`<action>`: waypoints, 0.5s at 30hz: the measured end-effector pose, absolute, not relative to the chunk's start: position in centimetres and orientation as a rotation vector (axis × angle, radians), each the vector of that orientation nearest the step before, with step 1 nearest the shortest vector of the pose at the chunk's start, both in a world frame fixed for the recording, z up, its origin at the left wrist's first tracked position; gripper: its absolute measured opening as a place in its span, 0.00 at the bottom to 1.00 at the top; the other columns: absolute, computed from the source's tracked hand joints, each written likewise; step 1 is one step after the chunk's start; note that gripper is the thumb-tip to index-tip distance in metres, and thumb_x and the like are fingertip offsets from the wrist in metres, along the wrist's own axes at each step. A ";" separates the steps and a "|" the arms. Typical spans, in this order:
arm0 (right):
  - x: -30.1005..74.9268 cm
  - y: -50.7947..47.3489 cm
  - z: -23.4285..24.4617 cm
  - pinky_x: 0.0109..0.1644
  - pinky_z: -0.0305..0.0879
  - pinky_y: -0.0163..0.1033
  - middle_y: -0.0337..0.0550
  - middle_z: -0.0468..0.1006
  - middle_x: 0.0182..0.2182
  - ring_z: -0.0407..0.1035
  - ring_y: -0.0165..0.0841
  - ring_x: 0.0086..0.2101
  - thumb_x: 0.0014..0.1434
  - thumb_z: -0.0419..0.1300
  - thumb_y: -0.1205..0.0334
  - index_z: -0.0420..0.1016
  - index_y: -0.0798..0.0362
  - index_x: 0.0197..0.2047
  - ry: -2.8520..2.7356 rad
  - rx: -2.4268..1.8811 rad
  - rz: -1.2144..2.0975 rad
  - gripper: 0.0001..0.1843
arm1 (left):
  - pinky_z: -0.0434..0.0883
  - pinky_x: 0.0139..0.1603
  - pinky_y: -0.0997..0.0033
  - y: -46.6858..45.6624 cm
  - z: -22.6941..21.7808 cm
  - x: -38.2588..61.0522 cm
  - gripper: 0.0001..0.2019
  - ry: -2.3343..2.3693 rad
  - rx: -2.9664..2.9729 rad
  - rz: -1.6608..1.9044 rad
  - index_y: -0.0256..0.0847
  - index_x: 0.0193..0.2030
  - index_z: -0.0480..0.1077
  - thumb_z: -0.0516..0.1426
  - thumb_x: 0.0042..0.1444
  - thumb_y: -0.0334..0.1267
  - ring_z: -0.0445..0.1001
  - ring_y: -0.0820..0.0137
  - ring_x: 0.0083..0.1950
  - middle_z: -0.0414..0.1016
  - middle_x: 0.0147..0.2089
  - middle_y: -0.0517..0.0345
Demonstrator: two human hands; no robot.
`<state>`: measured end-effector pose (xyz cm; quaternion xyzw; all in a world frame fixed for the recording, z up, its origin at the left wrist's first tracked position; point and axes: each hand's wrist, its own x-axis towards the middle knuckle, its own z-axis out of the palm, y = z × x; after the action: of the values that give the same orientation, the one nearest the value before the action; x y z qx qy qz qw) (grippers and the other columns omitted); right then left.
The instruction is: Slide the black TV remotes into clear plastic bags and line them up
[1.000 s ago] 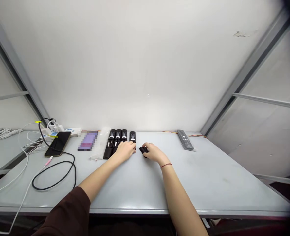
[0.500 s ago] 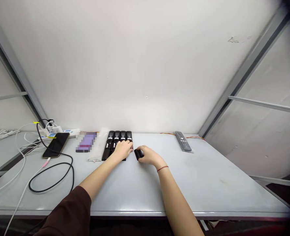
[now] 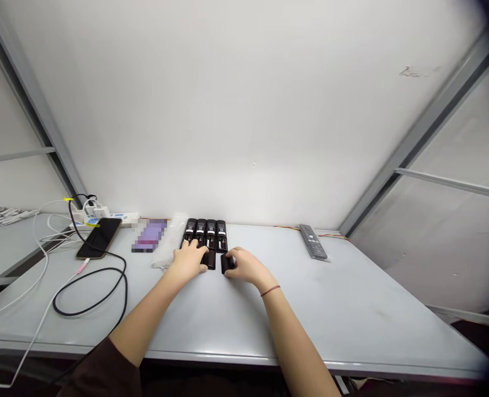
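Several black remote controls [image 3: 211, 226] lie side by side, backs up, with battery compartments showing. My left hand [image 3: 187, 259] rests over the lower part of the left ones, its fingers apart and touching them. My right hand [image 3: 246, 267] pinches a black battery cover [image 3: 225, 264] between thumb and fingers. That cover is at the lower end of the rightmost remote [image 3: 222, 236]; whether the two touch, I cannot tell. Part of the leftmost remotes is hidden under my left hand.
Farther right lies a wrapped grey remote [image 3: 312, 241]. A clear plastic bag [image 3: 168, 245], a blurred purple item [image 3: 150, 234] and a phone [image 3: 99, 238] are on the left. A black cable [image 3: 89, 314] loops there, near a white power strip [image 3: 124, 219]. A wall stands behind.
My left hand has moved left, off the rightmost remote onto the ones beside it. My right hand has brought the battery cover slightly left, below that rightmost remote. The camera view has shifted slightly.
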<state>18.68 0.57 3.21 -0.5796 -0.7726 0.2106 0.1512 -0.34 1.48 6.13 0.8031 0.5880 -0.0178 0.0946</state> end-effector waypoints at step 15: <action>18.0 0.8 2.7 0.40 0.64 0.37 0.47 0.74 0.42 0.68 0.34 0.35 0.47 0.59 0.74 0.74 0.55 0.44 -2.242 -1.504 0.582 0.19 | 0.68 0.46 0.57 1.4 5.5 -0.2 0.19 1.705 2.408 -0.087 0.45 0.53 0.67 0.56 0.52 0.36 0.65 0.53 0.55 0.64 0.55 0.45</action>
<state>17.99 0.75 2.68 -0.5349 -0.7971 0.2070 0.1887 -0.21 1.36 5.54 0.8121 0.5750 -0.0293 0.0949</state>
